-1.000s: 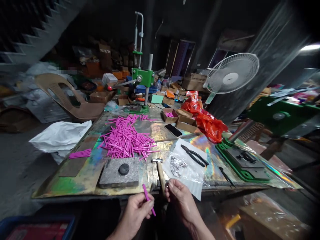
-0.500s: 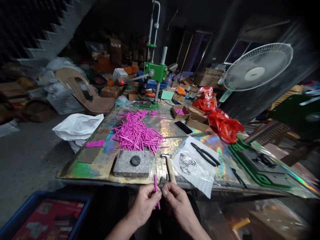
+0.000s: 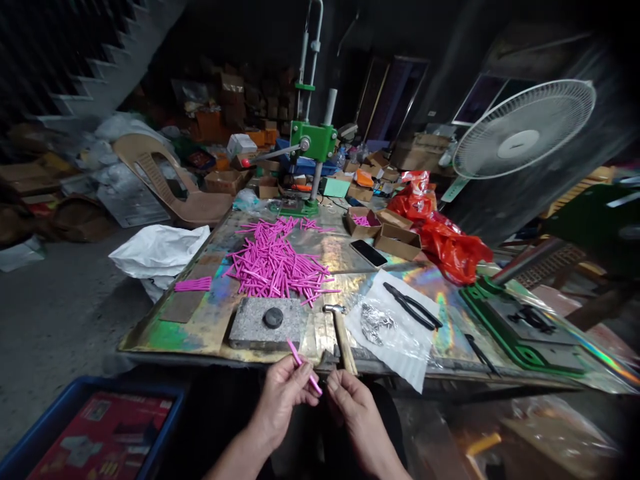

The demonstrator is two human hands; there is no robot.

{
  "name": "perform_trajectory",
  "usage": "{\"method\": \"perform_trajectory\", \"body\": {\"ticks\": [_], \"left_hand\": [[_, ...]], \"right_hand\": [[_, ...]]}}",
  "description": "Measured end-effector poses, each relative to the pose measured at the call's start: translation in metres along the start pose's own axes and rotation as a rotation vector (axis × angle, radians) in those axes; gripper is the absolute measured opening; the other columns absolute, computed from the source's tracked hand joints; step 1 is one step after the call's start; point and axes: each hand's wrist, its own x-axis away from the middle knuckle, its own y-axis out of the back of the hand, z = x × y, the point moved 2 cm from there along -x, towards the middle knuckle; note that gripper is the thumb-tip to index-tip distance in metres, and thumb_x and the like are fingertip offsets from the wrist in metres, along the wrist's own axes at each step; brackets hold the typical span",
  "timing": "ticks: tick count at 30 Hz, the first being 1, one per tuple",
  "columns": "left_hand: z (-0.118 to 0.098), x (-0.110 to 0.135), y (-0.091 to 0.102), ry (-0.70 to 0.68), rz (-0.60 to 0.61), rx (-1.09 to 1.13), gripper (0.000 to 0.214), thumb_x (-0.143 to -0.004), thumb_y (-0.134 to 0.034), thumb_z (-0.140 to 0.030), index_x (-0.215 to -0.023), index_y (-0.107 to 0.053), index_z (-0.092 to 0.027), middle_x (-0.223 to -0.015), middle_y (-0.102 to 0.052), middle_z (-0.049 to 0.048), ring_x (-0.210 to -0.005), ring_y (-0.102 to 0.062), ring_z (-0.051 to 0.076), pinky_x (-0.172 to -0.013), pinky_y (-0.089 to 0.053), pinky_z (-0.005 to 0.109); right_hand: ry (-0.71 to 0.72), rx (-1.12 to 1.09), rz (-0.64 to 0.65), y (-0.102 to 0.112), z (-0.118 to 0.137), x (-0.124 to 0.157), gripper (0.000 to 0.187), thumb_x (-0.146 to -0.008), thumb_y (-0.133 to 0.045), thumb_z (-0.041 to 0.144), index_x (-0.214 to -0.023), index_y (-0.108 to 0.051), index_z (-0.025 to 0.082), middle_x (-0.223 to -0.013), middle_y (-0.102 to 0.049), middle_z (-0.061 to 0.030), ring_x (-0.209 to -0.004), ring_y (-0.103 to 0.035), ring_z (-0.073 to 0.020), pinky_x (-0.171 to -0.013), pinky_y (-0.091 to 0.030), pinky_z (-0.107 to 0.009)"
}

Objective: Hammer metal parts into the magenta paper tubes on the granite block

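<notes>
A slim magenta stick (image 3: pixel 296 353) slants between the pinching thumb and fingers of the left hand (image 3: pixel 286 393), at the table's near edge. Just beside it, the right hand (image 3: pixel 353 403) has thumb and fingertips pressed together — I cannot tell whether anything small is between them. Beyond lie a ball-peen hammer (image 3: pixel 343 343) and a stone block (image 3: pixel 245 323) bearing a black disc (image 3: pixel 273 318) — behind that, a heap of magenta sticks (image 3: pixel 277 267).
</notes>
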Motion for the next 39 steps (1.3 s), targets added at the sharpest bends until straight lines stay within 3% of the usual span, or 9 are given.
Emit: {"method": "perform_trajectory", "body": {"ticks": [5, 15, 21, 28, 39], "left_hand": [[-0.002, 0.002, 0.001, 0.001, -0.048, 0.142, 0.023, -0.064, -0.071, -0.031, -0.069, -0.058, -0.012, -0.063, -0.060, 0.0005, -0.053, -0.056, 0.009, -0.048, -0.047, 0.018], [0.000, 0.002, -0.002, 0.004, -0.077, 0.188, 0.023, -0.059, -0.074, -0.029, -0.068, -0.060, -0.012, -0.060, -0.061, 0.0000, -0.053, -0.056, 0.009, -0.048, -0.047, 0.018], [0.003, 0.004, -0.003, -0.039, -0.085, 0.144, 0.022, -0.061, -0.073, -0.029, -0.068, -0.060, -0.013, -0.061, -0.061, -0.0002, -0.054, -0.056, 0.009, -0.049, -0.048, 0.018], [0.012, 0.001, 0.002, -0.184, -0.091, -0.007, 0.022, -0.065, -0.070, -0.033, -0.068, -0.062, -0.013, -0.063, -0.063, 0.0003, -0.051, -0.056, 0.009, -0.051, -0.046, 0.019], [0.010, 0.001, 0.000, -0.268, -0.080, -0.111, 0.020, -0.066, -0.067, -0.033, -0.068, -0.062, -0.014, -0.061, -0.064, 0.0006, -0.047, -0.052, 0.008, -0.051, -0.043, 0.020]], "right_hand": [[-0.006, -0.074, -0.037, -0.006, -0.005, 0.004, 0.039, -0.067, -0.059, 0.053, -0.060, -0.042, 0.019, -0.054, -0.030, 0.0068, -0.049, -0.020, -0.0092, -0.045, -0.017, -0.022], [-0.035, -0.122, -0.037, -0.008, -0.006, 0.005, 0.041, -0.064, -0.061, 0.055, -0.058, -0.041, 0.020, -0.050, -0.031, 0.0074, -0.048, -0.019, -0.0088, -0.045, -0.015, -0.022], [-0.008, -0.196, -0.056, -0.010, -0.015, 0.005, 0.037, -0.068, -0.060, 0.050, -0.058, -0.044, 0.018, -0.050, -0.038, 0.0059, -0.048, -0.026, -0.0092, -0.046, -0.020, -0.022], [-0.007, -0.344, -0.059, -0.016, -0.018, 0.005, 0.036, -0.067, -0.063, 0.048, -0.057, -0.045, 0.018, -0.049, -0.041, 0.0050, -0.046, -0.031, -0.0089, -0.046, -0.026, -0.023], [0.001, -0.320, -0.074, -0.014, -0.023, 0.006, 0.035, -0.070, -0.062, 0.046, -0.058, -0.046, 0.017, -0.049, -0.041, 0.0054, -0.046, -0.030, -0.0083, -0.046, -0.024, -0.022]]}}
